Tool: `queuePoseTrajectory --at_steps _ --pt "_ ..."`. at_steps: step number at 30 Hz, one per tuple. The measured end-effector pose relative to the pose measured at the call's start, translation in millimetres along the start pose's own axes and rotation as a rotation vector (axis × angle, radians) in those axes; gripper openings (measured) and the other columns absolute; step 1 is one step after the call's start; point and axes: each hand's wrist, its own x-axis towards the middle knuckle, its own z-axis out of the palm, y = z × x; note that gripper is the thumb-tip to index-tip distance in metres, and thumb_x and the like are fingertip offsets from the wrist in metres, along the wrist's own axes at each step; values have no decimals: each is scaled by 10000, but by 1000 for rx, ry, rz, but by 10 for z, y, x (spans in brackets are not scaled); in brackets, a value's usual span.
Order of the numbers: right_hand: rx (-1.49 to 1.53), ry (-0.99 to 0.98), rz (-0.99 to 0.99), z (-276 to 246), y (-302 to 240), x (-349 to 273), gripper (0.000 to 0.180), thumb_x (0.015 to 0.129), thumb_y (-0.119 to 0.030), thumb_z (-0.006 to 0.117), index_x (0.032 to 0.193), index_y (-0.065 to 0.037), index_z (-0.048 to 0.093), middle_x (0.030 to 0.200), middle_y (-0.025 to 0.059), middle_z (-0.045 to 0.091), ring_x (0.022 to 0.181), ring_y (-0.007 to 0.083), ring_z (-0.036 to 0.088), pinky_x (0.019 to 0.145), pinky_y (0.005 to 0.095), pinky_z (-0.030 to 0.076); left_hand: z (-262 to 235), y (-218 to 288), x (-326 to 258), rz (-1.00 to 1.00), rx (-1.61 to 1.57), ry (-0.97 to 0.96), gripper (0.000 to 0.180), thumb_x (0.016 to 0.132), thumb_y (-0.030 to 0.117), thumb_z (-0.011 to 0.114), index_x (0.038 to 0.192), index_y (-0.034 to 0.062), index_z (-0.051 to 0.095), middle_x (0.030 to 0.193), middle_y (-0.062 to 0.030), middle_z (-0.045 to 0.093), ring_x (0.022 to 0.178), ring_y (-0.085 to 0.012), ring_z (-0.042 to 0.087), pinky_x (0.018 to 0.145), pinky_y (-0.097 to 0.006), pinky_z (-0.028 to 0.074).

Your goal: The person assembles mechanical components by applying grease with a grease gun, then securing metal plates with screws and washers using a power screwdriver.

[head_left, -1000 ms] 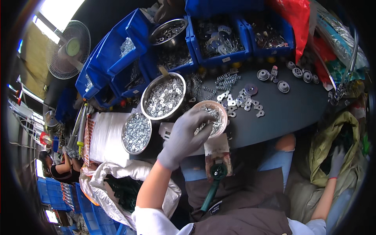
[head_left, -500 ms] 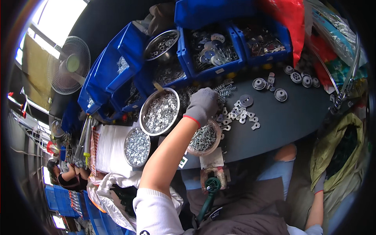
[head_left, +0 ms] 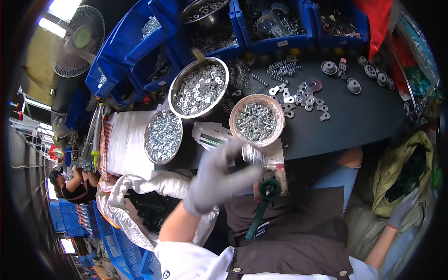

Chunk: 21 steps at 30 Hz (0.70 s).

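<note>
My left hand, in a grey glove and smeared by motion, pinches a silver coil spring between thumb and fingers. Just right of it, a green lever with a round head sits at a worn metal fixture by the table's front edge. A pink-rimmed tub of screws stands right behind the spring. Far to the right, my gloved right hand lies with fingers stretched out against the rim of an olive sack, which has dark green pieces inside.
Steel bowls of small metal plates and small zinc parts stand left of the tub. Loose springs, flat links and round wheels lie on the dark table. Blue bins line the back; a person works far left.
My left hand has come back from the pile of loose springs to near the fixture, now holding a spring. The whole view has shifted, with the table higher in it.
</note>
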Motion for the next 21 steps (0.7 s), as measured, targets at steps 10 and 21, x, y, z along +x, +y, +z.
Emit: queuePoseTrajectory --at_steps 10,21 --pt "1206 -1163 -621 -206 -4298 -1226 432 1002 -284 413 1234 61 530 1017 155 675 879 183 660 802 285 518 442 -399 -614 343 496 160 212 688 54 723 875 79 625 906 -62 634 885 -270 580 803 -377 444" --pt "908 -1144 -906 172 -4639 -1665 258 881 -38 522 1109 -29 644 1064 145 615 942 275 607 856 349 469 498 -730 -542 371 441 230 479 628 233 767 1044 61 603 1176 -160 543 1096 -348 503 940 -453 387"
